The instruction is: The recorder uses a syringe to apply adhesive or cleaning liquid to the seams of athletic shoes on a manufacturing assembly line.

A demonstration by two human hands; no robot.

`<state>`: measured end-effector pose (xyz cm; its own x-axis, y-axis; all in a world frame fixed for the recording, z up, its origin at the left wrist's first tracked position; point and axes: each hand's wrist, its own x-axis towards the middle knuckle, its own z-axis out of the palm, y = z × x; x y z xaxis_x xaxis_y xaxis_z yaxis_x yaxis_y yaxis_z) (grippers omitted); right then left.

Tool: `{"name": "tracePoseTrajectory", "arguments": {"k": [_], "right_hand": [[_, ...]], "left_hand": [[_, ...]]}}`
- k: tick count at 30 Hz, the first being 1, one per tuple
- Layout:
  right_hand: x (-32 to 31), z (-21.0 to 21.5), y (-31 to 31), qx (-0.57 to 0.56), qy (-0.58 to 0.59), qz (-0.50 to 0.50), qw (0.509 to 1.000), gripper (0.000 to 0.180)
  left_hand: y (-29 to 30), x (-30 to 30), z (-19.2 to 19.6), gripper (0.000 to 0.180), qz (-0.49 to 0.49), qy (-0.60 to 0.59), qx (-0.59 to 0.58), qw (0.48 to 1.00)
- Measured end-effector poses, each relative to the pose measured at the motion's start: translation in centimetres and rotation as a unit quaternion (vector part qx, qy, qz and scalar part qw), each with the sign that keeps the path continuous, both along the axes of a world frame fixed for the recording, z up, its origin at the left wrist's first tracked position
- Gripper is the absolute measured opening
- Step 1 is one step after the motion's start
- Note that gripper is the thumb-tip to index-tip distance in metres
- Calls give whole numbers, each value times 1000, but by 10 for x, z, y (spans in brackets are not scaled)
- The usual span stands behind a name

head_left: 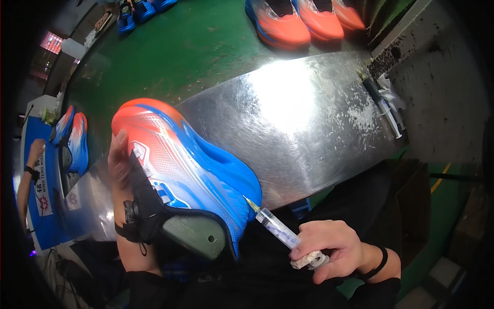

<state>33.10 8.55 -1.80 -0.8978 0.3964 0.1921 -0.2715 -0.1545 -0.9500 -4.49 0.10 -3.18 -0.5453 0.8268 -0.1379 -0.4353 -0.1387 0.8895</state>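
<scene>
A running shoe [180,154], orange at the toe and fading through white to blue at the heel, lies tilted on its side in front of me. A dark green shoe last [193,234] with a round hole fills its opening. My left hand [119,159] is closed around the shoe by the toe and tongue, its fingers partly hidden behind the shoe. Between the fingers of my right hand [334,244] is a clear syringe [278,229] with whitish content. Its needle tip is at the blue heel side, by the line between upper and sole. Whitish crumpled material sits at the syringe's rear end.
A scuffed metal plate [226,118] covers part of the green table [149,67]. Several orange shoes [293,26] stand at the far side, blue ones [144,10] at far left. Another syringe [383,105] lies at right. Left, another person's hand [36,152] is near more shoes [77,141].
</scene>
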Motion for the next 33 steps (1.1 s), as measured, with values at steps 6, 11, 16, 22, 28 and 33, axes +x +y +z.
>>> {"name": "tracePoseTrajectory", "arguments": {"k": [6,11,16,22,28,33], "right_hand": [[-4,-6,-6,3,9,-49,999,45],[-13,-10,-5,68,-12,-47,997,40],[-34,-15,-12,116,13,-115,986,42],[-44,-16,-20,128,-8,-112,985,43],[-48,-4,-25,101,-60,-89,989,36],[-53,16,-26,83,-106,-59,989,41]], "left_hand": [[-29,8,10,45,-39,35,-85,995],[-58,-1,4,50,-33,100,-152,983],[-103,-1,2,46,16,97,-175,980],[-136,23,16,57,-57,61,-213,973],[-146,63,16,74,-105,-73,-183,975],[-155,81,7,74,-138,-174,-137,965]]}}
